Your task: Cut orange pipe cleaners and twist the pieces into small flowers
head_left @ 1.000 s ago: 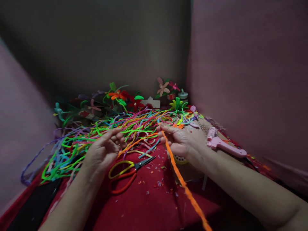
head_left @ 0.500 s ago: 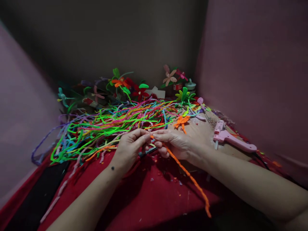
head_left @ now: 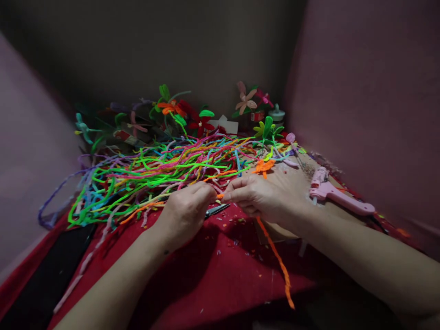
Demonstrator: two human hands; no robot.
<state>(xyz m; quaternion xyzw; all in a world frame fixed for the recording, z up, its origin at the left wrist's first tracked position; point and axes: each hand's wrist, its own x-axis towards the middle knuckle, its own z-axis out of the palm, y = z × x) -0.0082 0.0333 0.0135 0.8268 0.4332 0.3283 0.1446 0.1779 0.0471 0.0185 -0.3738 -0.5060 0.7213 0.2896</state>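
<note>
Between my two hands runs an orange pipe cleaner (head_left: 277, 256), pinched near one end. My left hand (head_left: 187, 211) closes its fingertips on the tip at the left. A short orange piece shows in the small gap before my right hand (head_left: 256, 195), whose thumb and fingers also grip it. From under the right hand the long tail hangs down toward the front. Below and between the hands lies a pair of scissors (head_left: 217, 210), partly hidden by the left hand. An orange pipe-cleaner flower (head_left: 264, 167) rests just beyond my right hand.
A big heap of coloured pipe cleaners (head_left: 154, 169) spreads behind my left hand. At the right, a pink glue gun (head_left: 338, 195) lies on cardboard (head_left: 288, 181). Finished flowers (head_left: 172, 108) stand along the back. Scraps dot the red cloth (head_left: 220, 284); a black flat object (head_left: 51, 270) is at left.
My hands have drawn slightly apart and turned, their backs now more visible. The scissors between them show more clearly. The pipe cleaner's tail has swung a little left, and the view has shifted slightly.
</note>
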